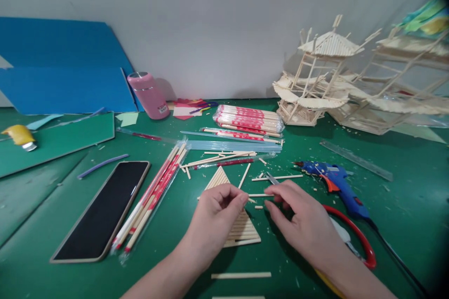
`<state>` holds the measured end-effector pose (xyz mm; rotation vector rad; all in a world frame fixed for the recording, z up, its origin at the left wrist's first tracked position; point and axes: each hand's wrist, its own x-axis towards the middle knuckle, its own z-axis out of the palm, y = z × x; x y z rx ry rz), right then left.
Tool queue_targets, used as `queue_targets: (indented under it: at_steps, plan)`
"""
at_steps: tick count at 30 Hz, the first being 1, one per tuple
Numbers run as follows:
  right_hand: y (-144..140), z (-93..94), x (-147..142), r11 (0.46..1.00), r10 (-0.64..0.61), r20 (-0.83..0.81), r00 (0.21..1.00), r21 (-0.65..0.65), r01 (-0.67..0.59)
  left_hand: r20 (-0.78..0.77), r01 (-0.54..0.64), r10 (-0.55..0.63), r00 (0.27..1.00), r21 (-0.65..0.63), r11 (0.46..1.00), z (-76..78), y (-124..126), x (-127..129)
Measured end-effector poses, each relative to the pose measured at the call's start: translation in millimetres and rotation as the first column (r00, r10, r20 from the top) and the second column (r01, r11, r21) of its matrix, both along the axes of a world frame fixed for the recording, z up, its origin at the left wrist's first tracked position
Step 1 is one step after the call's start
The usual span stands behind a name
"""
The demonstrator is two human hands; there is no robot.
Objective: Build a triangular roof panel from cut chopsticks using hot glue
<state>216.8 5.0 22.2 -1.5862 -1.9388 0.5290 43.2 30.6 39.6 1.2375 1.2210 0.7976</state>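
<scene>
My left hand is closed, thumb and forefinger pinched on a thin wooden stick, of which only a short end shows. My right hand is beside it, thumb and forefinger apart, its forefinger near the end of another stick. Under the left hand lies a flat panel of sticks set side by side, partly covered. Scissors with a red handle lie beneath the right hand and wrist; a blade tip shows past the knuckles. A loose stick is in front.
A blue glue gun with its cord lies at right. Stick-built pavilion models stand behind. Wrapped chopsticks, a phone, a pink bottle, a chopstick pack and a clear ruler are around.
</scene>
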Motion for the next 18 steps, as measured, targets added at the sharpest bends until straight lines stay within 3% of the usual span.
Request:
queue_targets:
  at_steps: [6, 11, 18]
  plan:
    - [-3.2, 5.4, -8.2, 0.994, 0.106, -0.270, 0.957, -0.005, -0.111, 0.031, -0.001, 0.003, 1.000, -0.062, 0.998, 0.1, -2.0, 2.1]
    - [-2.8, 7.6, -12.0, 0.990, 0.108, -0.261, 0.959, -0.064, -0.129, 0.027, 0.022, -0.021, 0.999, -0.038, 0.999, 0.6, -2.0, 3.2]
    - [-2.1, 13.1, -6.7, 0.986, 0.158, -0.218, 0.963, -0.021, -0.166, 0.037, 0.115, -0.114, 0.993, -0.025, 0.993, -0.4, -0.6, 2.7]
